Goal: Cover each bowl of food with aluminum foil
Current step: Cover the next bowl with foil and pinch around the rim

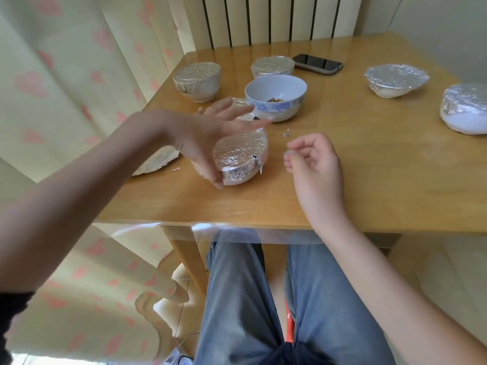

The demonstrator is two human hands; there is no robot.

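Now the foil-covered bowl point(241, 158) stands near the front of the wooden worktop point(342, 185), tipped a little on its round base, with a small tear in the foil at its right edge. The left hand point(210, 138) reaches over it with fingers stretched out; the thumb touches the bowl's near side, so this grip is released, steadying more than holding. The right hand point(313, 159), just beside the bowl, has its fingers curled and seems to pinch a tiny foil scrap point(286, 153), though it is too small to be sure. Another scrap point(286, 133) lies on the wood near it.

Behind stands the one open bowl point(275, 97), white with a blue flower band and some brown food inside. A loose foil piece point(242, 109) lies next to it, partly hidden by the left fingers. I think this bowl is the next to cover. Foil is light, thin and tears easily, so it is better taken by the edges and pressed softly around the rim; the bowl looks ceramic, so rather heavy and breakable.

Four more covered bowls point(197, 79) stand around, and a dark phone point(317, 64) lies at the back.
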